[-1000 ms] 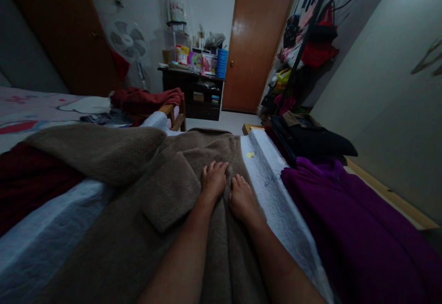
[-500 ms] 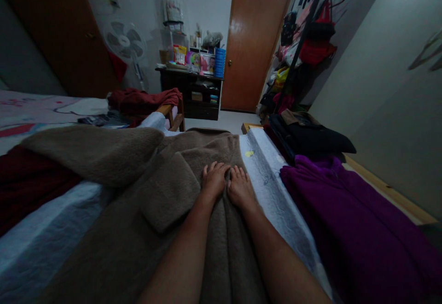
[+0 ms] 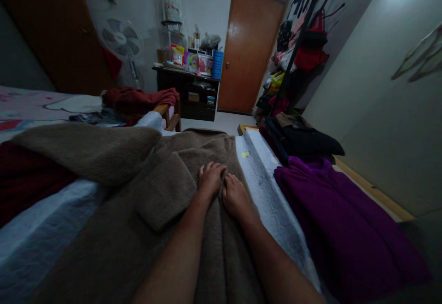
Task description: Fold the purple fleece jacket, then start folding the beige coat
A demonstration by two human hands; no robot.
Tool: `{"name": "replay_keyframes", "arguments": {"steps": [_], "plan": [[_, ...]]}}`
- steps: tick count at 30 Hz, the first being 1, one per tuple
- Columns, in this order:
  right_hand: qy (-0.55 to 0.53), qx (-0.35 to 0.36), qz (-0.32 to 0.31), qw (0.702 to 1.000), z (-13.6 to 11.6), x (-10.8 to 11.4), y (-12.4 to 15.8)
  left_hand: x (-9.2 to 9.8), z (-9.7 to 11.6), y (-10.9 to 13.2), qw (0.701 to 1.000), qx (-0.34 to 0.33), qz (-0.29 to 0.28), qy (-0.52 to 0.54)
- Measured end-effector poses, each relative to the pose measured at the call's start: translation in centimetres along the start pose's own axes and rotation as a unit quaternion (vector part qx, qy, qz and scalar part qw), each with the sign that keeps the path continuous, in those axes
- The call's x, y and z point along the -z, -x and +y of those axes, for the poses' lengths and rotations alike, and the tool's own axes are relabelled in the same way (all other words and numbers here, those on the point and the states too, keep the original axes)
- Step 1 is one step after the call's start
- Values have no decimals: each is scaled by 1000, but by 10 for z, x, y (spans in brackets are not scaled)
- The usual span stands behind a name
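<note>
A brown fuzzy coat (image 3: 120,230) lies spread over the bed, one sleeve (image 3: 167,191) folded across its middle and the other stretched out to the left. My left hand (image 3: 210,178) rests on the coat beside its front edge, fingers spread apart over the fabric. Close by on the right, my right hand (image 3: 237,195) lies on the other side of the front seam, its fingers near together with the tips on the fabric; whether they pinch it is unclear.
A folded purple garment (image 3: 345,221) and a dark clothes pile (image 3: 304,136) lie to the right on the pale bedding (image 3: 272,198). Dark red cloth (image 3: 31,179) is at left. Beyond the bed are a fan (image 3: 120,38), a black cabinet (image 3: 186,94) and a door (image 3: 247,50).
My right hand has slid slightly back toward me along the seam, its fingers drawn closer together. My left hand stays at about the same place on the coat. The view has turned slightly right.
</note>
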State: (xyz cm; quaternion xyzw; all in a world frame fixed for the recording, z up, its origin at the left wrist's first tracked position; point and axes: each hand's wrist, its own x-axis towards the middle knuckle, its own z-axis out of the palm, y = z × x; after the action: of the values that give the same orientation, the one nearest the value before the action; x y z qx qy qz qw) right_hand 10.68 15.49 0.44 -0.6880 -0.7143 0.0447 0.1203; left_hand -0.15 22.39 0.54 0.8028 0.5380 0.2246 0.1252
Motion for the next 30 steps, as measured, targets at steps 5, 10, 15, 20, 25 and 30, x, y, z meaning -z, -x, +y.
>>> {"name": "replay_keyframes", "arguments": {"steps": [5, 10, 15, 20, 25, 30], "plan": [[2, 16, -4, 1000, -8, 0, 27, -5, -4, -2, 1000, -4, 6, 9], [0, 17, -5, 1000, -13, 4, 49, -6, -5, -4, 1000, 0, -3, 11], [-8, 12, -16, 1000, -11, 6, 51, -7, -6, -4, 1000, -1, -1, 19], [-17, 4, -27, 999, -7, 6, 38, -12, -10, -6, 1000, -4, 4, 22], [-19, 3, -46, 999, -2, 6, 19, -14, -12, -5, 1000, -14, 12, 22], [-12, 1, -43, 999, 4, 3, -2, -13, -11, -5, 1000, -12, 12, 16]]}}
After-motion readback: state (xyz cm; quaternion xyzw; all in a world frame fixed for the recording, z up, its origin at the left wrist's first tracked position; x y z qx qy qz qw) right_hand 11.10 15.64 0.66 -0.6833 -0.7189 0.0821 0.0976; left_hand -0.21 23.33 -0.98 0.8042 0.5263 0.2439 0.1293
